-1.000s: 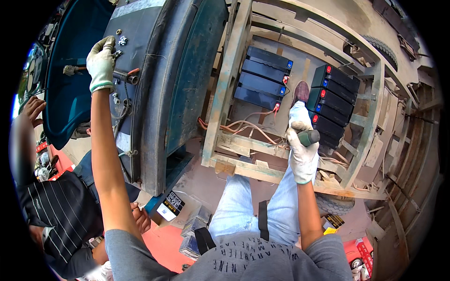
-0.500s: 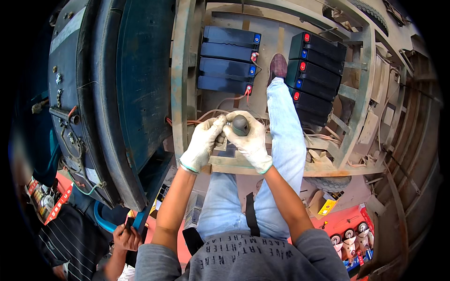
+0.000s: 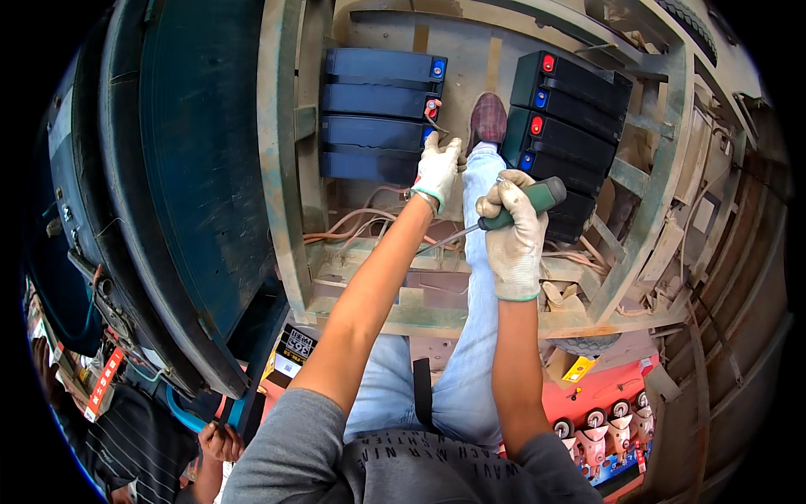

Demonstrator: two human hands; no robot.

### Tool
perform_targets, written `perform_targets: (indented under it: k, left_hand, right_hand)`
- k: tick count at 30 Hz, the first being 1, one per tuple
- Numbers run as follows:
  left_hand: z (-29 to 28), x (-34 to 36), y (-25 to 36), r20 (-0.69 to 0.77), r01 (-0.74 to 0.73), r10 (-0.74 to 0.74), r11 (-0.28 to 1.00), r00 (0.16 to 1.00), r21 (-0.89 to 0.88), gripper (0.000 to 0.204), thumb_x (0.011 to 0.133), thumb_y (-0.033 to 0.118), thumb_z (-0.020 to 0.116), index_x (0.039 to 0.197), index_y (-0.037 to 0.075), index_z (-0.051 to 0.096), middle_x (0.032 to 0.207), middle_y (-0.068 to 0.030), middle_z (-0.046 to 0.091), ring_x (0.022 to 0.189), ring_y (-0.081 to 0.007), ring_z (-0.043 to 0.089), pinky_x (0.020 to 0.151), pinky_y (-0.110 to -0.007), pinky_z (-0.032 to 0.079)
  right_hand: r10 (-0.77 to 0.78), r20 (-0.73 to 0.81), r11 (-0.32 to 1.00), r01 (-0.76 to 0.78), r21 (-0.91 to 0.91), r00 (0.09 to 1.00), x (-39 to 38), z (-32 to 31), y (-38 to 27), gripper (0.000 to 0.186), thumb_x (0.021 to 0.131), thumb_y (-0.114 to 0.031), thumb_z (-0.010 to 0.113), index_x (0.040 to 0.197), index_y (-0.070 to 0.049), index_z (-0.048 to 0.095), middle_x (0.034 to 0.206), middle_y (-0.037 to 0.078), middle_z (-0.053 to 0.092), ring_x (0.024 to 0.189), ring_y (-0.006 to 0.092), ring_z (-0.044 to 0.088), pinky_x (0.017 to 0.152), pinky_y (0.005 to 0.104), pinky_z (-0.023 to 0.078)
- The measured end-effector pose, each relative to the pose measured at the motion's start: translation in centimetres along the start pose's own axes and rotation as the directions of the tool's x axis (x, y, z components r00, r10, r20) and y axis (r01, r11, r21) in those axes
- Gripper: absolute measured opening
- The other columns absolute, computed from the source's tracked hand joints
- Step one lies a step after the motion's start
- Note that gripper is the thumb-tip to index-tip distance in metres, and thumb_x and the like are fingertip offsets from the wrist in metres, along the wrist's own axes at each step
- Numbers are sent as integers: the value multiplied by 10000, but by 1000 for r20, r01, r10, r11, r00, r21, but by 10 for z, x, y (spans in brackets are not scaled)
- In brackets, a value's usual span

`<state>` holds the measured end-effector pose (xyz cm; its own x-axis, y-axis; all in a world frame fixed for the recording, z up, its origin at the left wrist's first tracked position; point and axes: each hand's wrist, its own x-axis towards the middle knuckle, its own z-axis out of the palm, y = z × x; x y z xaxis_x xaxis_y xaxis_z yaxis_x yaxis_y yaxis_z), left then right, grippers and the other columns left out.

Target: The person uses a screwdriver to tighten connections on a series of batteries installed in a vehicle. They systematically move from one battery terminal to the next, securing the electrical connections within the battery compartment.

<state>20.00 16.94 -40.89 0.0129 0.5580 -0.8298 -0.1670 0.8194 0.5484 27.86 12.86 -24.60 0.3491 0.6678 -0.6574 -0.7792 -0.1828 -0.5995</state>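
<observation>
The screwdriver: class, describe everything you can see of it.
The screwdriver has a thick green-and-black handle, perhaps plastic or rubber, and a slender, metallic-looking shaft. The grip of the gloved right hand closes round the handle. It is held aslant, shaft toward the picture's lower left, passing before the jeans leg; the tip's shape is unclear.

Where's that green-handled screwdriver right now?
In the head view, right of centre, the screwdriver is gripped in the gloved right hand, just below and left of the right-hand row of black batteries.
</observation>
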Motion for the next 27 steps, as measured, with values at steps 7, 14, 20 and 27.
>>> perform_targets:
  k: [7,14,20,27]
  left_hand:
    - [8,30,-16,57,103,-88,930,994,-353,306,883,197,612,1154,132,486,685,16,514,523,-76,489,473,-234,439]
    - [-39,0,-26,144,105,-158,940,977,324,492,858,349,622,1198,1,549,865,-58,645,535,-104,530,506,-257,455]
    - [-62,-30,-13,256,-264,88,517,963,814,365,850,384,548,1071,113,654,1043,-165,629,1002,-329,582,880,-405,449]
    - [-53,-56,-19,342,-322,111,682,933,657,335,906,332,485,1083,73,603,916,-186,627,884,-336,602,819,-428,454]
  right_hand:
    - [78,61,996,-80,25,995,9,-6,-2,180,822,-42,609,984,17,555,726,78,571,602,147,541,607,297,452]
    - [127,140,987,-139,76,982,14,-11,7,236,821,-71,623,1014,24,527,726,80,568,600,150,537,612,319,451]
    - [117,147,984,-95,-148,982,17,-12,20,231,818,-64,614,1011,32,530,725,79,563,609,153,541,627,313,471]
    - [189,191,967,-149,-205,963,14,-9,29,224,823,-88,610,1006,14,533,716,58,539,599,133,489,624,312,433]
